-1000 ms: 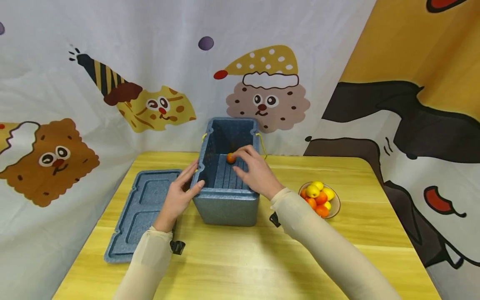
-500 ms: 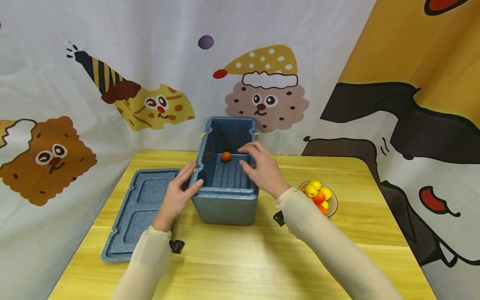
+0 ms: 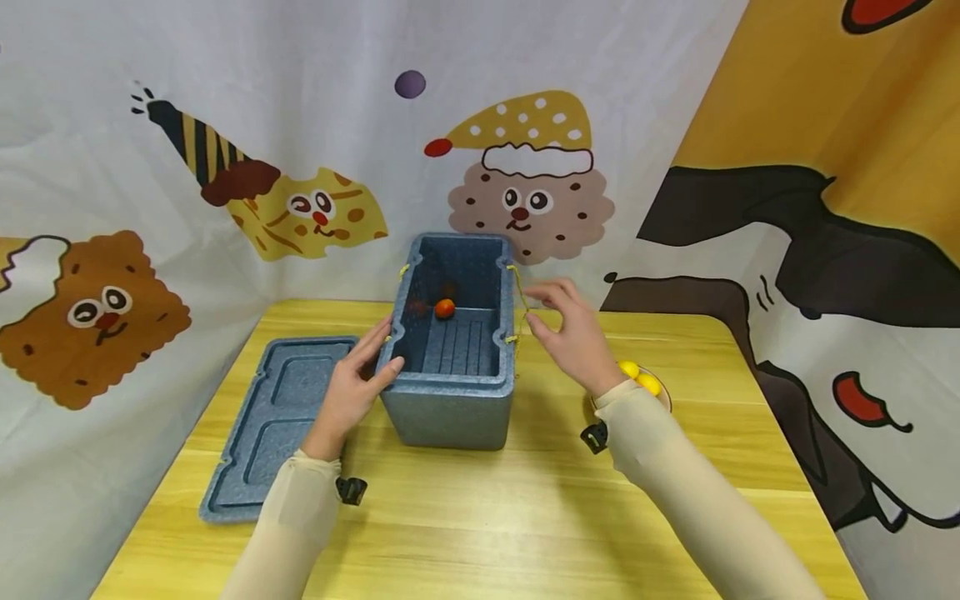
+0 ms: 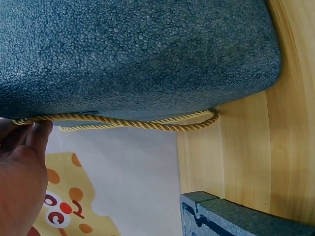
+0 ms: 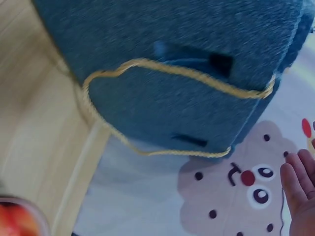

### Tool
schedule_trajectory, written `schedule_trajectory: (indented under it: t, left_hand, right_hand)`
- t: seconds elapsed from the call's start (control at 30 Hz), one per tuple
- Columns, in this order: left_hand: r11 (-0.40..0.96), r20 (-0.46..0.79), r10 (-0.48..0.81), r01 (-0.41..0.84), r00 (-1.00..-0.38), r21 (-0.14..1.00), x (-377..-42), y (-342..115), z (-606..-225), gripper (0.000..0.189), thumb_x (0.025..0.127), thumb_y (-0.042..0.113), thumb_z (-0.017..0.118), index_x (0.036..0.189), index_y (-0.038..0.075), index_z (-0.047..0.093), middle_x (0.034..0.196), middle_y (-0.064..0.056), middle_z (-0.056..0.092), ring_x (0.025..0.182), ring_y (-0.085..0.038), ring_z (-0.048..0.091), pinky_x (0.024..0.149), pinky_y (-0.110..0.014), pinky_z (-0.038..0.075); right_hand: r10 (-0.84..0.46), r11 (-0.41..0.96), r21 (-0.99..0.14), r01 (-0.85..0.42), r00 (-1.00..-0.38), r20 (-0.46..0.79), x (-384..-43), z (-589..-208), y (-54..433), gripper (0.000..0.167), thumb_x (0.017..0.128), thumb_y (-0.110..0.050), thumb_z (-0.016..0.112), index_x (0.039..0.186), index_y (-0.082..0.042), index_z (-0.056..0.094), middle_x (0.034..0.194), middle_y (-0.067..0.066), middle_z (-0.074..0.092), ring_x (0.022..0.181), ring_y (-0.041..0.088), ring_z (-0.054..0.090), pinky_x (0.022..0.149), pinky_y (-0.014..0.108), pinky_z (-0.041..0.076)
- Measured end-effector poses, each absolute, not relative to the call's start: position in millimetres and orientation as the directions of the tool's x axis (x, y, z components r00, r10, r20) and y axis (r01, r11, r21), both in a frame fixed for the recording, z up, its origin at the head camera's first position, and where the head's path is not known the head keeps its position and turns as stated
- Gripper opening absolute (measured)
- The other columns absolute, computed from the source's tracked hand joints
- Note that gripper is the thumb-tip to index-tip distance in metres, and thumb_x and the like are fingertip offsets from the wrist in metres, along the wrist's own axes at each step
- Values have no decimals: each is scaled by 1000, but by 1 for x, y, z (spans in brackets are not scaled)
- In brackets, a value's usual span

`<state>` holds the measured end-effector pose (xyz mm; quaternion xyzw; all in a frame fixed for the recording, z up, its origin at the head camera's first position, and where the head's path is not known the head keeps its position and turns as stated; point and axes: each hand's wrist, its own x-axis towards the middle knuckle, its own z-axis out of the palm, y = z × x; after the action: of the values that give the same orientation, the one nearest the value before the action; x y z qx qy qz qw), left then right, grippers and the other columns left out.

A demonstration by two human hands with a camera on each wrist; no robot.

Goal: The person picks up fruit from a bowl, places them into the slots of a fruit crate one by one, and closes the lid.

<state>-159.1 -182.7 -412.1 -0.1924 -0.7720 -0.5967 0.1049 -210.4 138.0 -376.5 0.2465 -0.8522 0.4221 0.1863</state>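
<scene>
A deep blue-grey foam box (image 3: 450, 412) stands uncovered near the table's back edge. Inside, on its grooved floor near the left wall, lies a small orange-red fruit (image 3: 445, 309). My left hand (image 3: 351, 396) rests along the box's left side, fingers mostly straight and the thumb on the front corner of the rim. In the left wrist view, its fingertips touch the box side beside a yellow rope handle (image 4: 162, 125). My right hand (image 3: 573, 337) hovers just right of the box, fingers loosely bent and holding nothing. Another rope handle (image 5: 192, 73) hangs on that side.
The box's lid (image 3: 277, 425) lies flat on the wooden table (image 3: 465, 517) to the left. A bowl (image 3: 667, 398) of yellow and orange-red fruit stands at the right, partly hidden by my right forearm. A printed cloth (image 3: 337, 67) hangs close behind the box.
My right hand has let go of the orange-red fruit and moved right, out of the box. The fruit has shifted slightly left on the box floor. My left hand has stayed in place.
</scene>
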Motion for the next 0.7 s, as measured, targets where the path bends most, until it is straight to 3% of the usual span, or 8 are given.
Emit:
schedule_trajectory:
  t: [0.4,0.7]
  left_hand:
    - [210,383,173,413,-908,886,-160,-185,-413,55,95,-2,62,145,-9,40,152,-23,34,140,-33,31,107,-21,31]
    - [188,397,175,426,-901,885,-160,-185,-415,55,94,-4,63,144,-10,41,152,-25,34,140,-35,31,108,-23,30]
  right_hand:
    - [-196,550,-685,-477,-871,450,-205,-395,169,27,94,-7,66,121,-3,64,120,8,53,112,26,54,100,41,43]
    - [-116,591,-721,-362,-922,369,-202,-415,203,28,96,-11,65,123,-2,62,121,11,51,114,36,52,102,50,40]
